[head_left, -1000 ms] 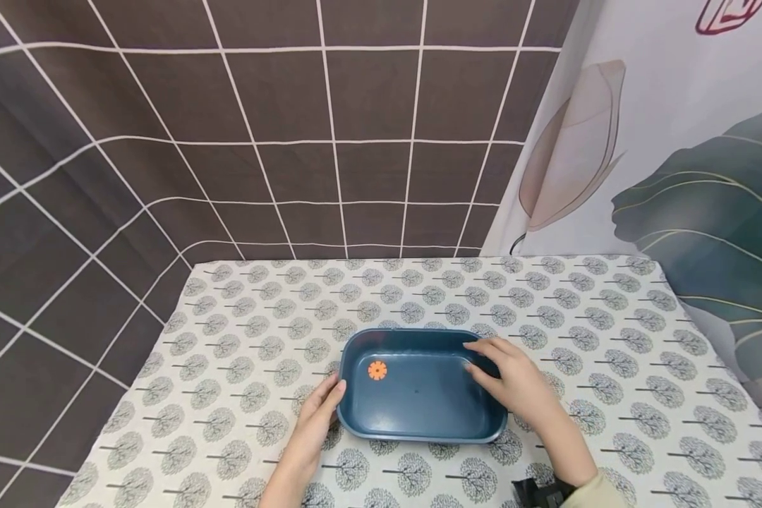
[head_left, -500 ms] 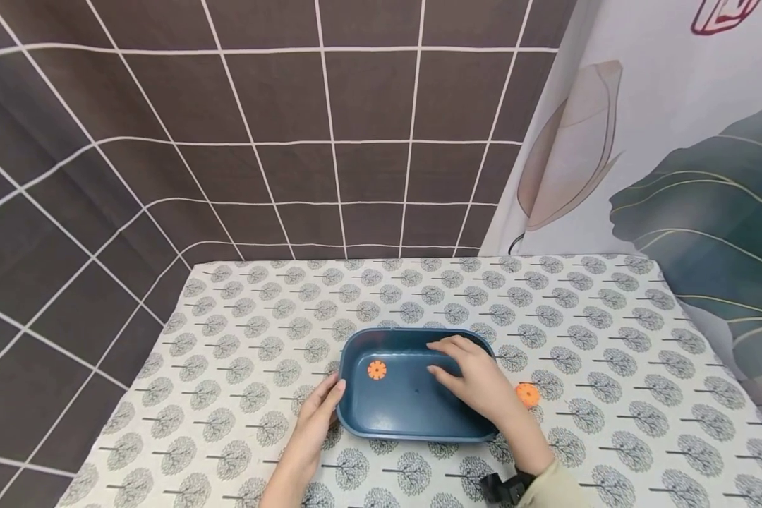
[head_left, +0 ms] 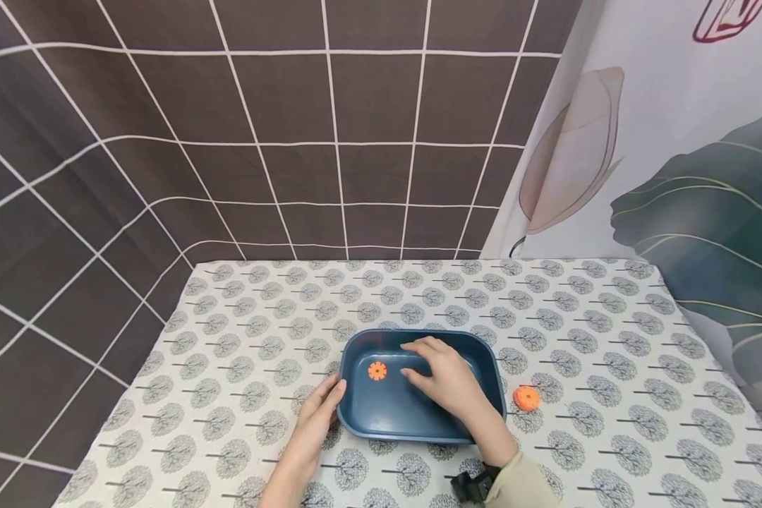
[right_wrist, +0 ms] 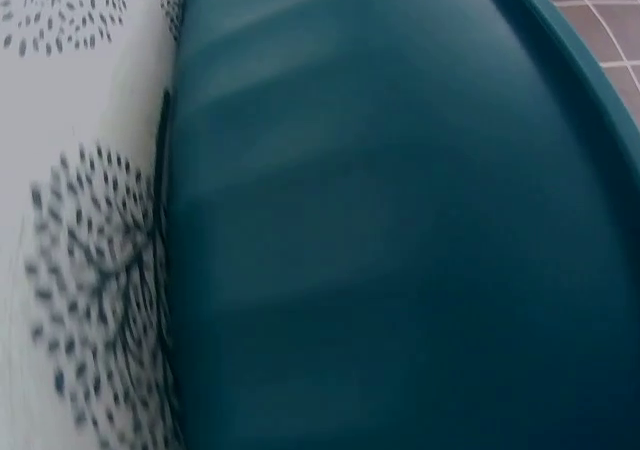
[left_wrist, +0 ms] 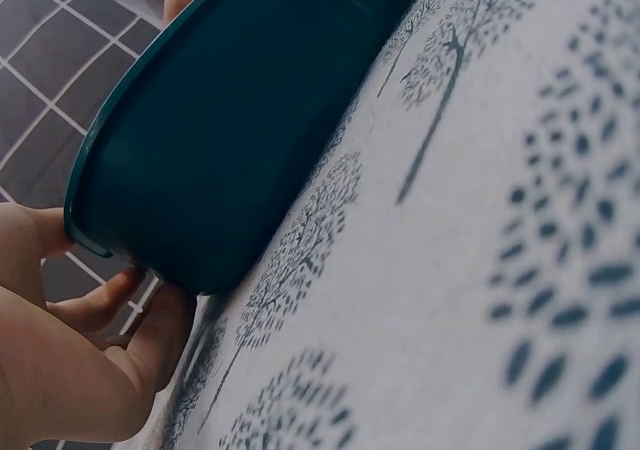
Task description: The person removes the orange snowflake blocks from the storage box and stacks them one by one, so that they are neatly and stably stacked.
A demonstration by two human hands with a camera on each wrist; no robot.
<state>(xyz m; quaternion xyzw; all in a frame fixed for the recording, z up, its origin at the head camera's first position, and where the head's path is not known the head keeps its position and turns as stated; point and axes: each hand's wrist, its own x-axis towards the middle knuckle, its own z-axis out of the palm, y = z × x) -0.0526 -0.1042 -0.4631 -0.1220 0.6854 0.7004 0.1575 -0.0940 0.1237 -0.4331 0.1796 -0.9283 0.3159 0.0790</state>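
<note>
A dark blue plastic basin (head_left: 419, 423) stands on the tablecloth. My left hand (head_left: 314, 420) grips its left end; in the left wrist view the thumb lies at the rim and the fingers (left_wrist: 165, 335) lie against the outer wall. Inside the basin, toward the left, lies a small orange notched disc (head_left: 377, 370). My right hand (head_left: 447, 377) hovers over the basin, thumb and fingers spread apart, with nothing visible between them, to the right of that disc. The right wrist view shows the basin's outer wall (right_wrist: 380, 210) but not the hand.
More orange notched discs, seemingly stacked (head_left: 525, 398), lie on the cloth just right of the basin. The tree-print tablecloth (head_left: 279, 310) covers the table. Behind it hangs a dark grid-patterned curtain (head_left: 279, 92), with a leaf-print curtain (head_left: 692, 212) at the right.
My right hand has moved left from the basin's right rim to over its middle. The orange discs on the cloth, hidden at first, now show. The left hand keeps its grip.
</note>
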